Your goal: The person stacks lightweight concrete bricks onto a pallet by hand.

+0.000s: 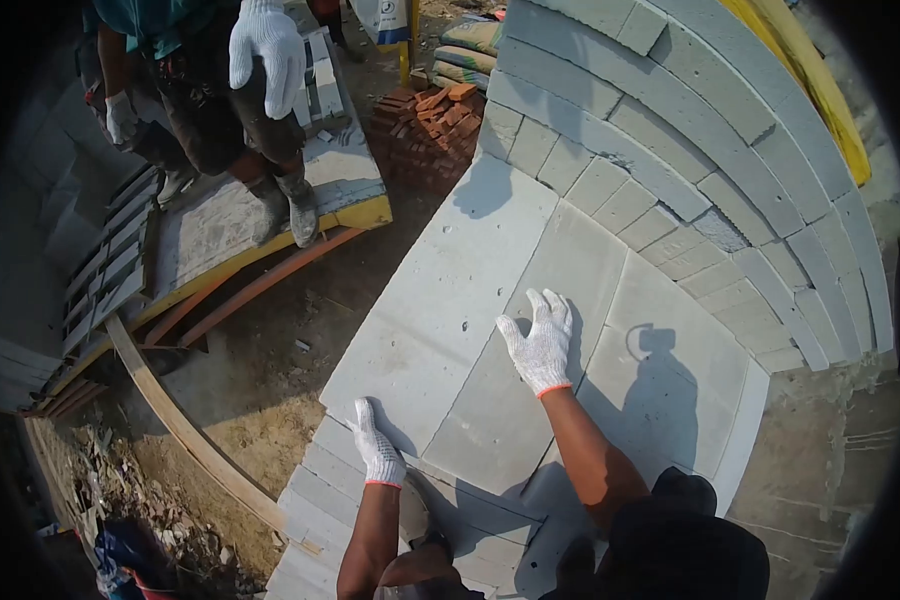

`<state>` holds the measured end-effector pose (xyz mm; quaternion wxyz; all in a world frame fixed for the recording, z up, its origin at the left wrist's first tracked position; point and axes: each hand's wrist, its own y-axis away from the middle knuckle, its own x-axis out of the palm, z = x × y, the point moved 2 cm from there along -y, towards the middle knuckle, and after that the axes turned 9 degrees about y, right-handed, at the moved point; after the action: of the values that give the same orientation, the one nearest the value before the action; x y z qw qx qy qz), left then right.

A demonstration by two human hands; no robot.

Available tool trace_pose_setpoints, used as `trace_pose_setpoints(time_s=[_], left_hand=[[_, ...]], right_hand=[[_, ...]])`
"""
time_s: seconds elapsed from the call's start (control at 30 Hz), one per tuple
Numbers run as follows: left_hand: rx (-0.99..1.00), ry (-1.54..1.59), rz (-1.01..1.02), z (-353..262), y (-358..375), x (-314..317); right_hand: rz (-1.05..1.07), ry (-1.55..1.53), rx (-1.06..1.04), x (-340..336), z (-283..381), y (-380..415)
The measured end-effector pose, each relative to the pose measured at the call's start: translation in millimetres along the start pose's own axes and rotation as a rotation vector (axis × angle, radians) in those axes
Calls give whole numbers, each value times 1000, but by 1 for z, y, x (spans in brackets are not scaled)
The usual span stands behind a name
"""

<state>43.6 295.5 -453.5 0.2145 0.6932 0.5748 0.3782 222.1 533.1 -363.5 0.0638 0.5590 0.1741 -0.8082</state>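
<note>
Pale grey lightweight concrete blocks point(440, 275) lie side by side as a broad flat surface in front of me. My right hand point(542, 345), in a white knit glove with an orange cuff, is over the middle block point(560, 270), fingers spread, holding nothing. Lower and to the left, my left hand point(377, 445), in a matching glove, is at the near left edge of the blocks. Its fingers are extended and nothing is in its grasp. My shadow falls across the right-hand block point(715, 350).
Stacked blocks point(660, 130) rise along the right, topped by a yellow strip point(810, 75). A person in boots point(295, 205) stands on a platform point(205, 220) at upper left, one gloved hand point(267, 55) reaching out. Red bricks point(440, 125), sacks point(465, 55) and a wooden plank point(185, 425) lie beyond.
</note>
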Motion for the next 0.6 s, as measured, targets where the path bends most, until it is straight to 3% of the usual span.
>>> trace_pose_setpoints(time_s=[0.13, 0.2, 0.27, 0.37, 0.43, 0.5, 0.6], left_hand=[[9, -16, 120, 14, 7, -27], [0, 276, 268, 3, -3, -48], [67, 189, -15, -34, -13, -59], [190, 286, -127, -78, -37, -56], [236, 225, -36, -81, -44, -31], [261, 160, 60, -74, -44, -13], [213, 193, 135, -46, -44, 15]], right_hand=[[77, -6, 10, -9, 5, 62], [119, 15, 51, -21, 2, 73], [66, -14, 23, -33, -1, 65], [-13, 73, -8, -58, 1, 36], [-70, 170, -34, -55, -3, 35], [198, 235, -167, -26, -15, 48], [183, 254, -155, -23, -19, 50]])
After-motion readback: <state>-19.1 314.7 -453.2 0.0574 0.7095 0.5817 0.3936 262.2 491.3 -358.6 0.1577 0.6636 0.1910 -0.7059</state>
